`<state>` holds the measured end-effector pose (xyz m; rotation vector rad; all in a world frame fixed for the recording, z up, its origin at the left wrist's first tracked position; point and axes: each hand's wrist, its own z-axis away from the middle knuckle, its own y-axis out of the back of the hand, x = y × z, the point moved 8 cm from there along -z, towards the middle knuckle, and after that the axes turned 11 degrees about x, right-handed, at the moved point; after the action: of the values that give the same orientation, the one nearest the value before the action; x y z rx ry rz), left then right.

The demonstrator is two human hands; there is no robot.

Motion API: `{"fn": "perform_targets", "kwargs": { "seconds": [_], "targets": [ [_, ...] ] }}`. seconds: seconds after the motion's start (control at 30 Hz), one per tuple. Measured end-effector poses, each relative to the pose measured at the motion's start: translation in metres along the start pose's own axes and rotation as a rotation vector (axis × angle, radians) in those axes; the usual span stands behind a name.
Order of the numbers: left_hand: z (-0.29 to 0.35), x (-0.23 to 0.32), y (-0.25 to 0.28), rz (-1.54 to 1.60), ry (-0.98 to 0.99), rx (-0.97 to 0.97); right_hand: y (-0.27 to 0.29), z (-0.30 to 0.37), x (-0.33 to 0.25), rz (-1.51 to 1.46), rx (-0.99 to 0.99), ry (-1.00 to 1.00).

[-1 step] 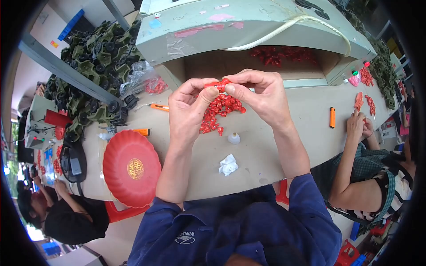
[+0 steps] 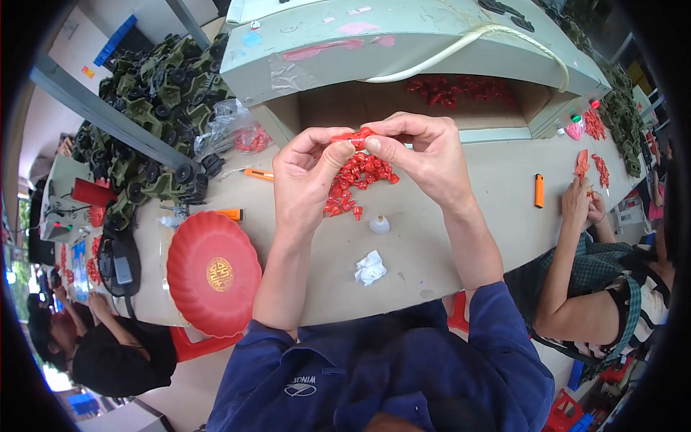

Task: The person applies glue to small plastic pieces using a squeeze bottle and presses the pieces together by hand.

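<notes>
Between my fingertips, above the table, is a small red plastic part [image 2: 353, 137]. My left hand [image 2: 305, 173] pinches its left end between thumb and fingers. The right end is gripped the same way by my right hand [image 2: 426, 153]. Fingers cover much of the part, so its full shape is hidden. Just beneath lies a pile of small red plastic pieces [image 2: 363, 171], partly behind my left hand. Nearer to me stand a small white rounded bottle with a pointed tip [image 2: 379, 225] and a crumpled white tissue [image 2: 370, 268].
A red scalloped tray [image 2: 186, 291] is at left. Orange-handled tools [image 2: 539, 191] lie on both sides. Ahead stands a pale green hooded box [image 2: 302, 72] with red parts inside. Dark green toy vehicles [image 2: 162, 108] are heaped far left. Co-workers sit left and right.
</notes>
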<state>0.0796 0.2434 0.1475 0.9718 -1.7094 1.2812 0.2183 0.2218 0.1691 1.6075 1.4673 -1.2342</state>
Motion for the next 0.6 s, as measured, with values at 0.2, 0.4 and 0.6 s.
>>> {"fn": "perform_targets", "kwargs": {
  "seconds": [0.2,0.4,0.6],
  "targets": [
    [-0.001,0.0,0.001,0.0,-0.028,0.008,-0.003,0.002,0.012,-0.068,-0.026,-0.196],
    [-0.002,-0.001,0.002,-0.037,-0.055,0.028,-0.004,0.002,0.017,-0.195,-0.021,-0.274],
    [-0.003,0.001,0.003,-0.041,-0.052,0.017,-0.005,0.001,0.018,-0.175,-0.005,-0.239]
  ]
}}
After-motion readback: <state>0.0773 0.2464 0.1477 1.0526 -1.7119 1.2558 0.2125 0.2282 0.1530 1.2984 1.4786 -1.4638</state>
